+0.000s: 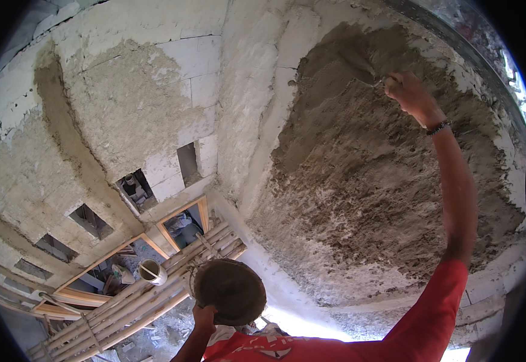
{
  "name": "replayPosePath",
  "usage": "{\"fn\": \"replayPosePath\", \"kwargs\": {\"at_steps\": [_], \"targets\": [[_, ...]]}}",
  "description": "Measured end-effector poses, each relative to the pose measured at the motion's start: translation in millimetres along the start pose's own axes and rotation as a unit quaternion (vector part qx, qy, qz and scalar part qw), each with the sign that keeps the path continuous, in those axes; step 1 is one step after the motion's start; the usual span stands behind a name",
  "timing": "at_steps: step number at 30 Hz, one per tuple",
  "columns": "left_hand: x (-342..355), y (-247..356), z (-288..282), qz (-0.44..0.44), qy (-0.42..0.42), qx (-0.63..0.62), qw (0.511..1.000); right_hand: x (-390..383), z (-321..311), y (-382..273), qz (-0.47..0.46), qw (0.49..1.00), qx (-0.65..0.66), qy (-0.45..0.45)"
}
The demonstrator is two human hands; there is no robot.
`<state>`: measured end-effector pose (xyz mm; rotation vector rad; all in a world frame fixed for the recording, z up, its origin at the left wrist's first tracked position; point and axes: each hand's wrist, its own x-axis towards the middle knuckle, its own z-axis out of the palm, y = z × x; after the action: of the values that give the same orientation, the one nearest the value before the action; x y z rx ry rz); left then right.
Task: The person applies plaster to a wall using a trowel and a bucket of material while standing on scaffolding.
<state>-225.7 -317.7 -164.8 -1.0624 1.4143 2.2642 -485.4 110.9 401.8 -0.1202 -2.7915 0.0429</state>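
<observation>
My right hand (411,96), raised high with the arm stretched out, is closed round the handle of a trowel (359,67). The trowel's blade lies against wet grey-brown mortar (347,145) spread over the wall. That mortar looks smoother around the blade and rough lower down. Low in front of me, my left hand (205,318) grips the edge of a round, shallow pan (230,292). Its inside looks dark and mortar-coated; how much mortar it holds I cannot tell.
Below at the left runs a platform of lashed wooden poles (124,317), with a white bucket (152,273) near it. The block wall (130,78) on the left has several small openings and dried mortar strips. Wooden frames (202,211) edge larger openings lower down.
</observation>
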Motion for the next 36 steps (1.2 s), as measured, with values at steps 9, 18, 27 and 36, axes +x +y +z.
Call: {"fn": "replayPosePath", "kwargs": {"at_steps": [9,18,27,36], "targets": [[0,4,-12,0.001,0.035,0.007,0.999,-56,-27,-61,-0.175,0.967,0.182,0.008],[0,1,-25,0.032,0.043,-0.027,0.998,-1,57,-64,-0.191,0.741,0.630,-0.132],[-12,9,-19,0.004,0.060,-0.013,0.998,-54,80,-10,-0.029,0.924,0.381,0.025],[11,17,18,0.041,-0.028,0.042,0.998,-252,242,-66,-0.364,0.902,-0.026,-0.231]]}}
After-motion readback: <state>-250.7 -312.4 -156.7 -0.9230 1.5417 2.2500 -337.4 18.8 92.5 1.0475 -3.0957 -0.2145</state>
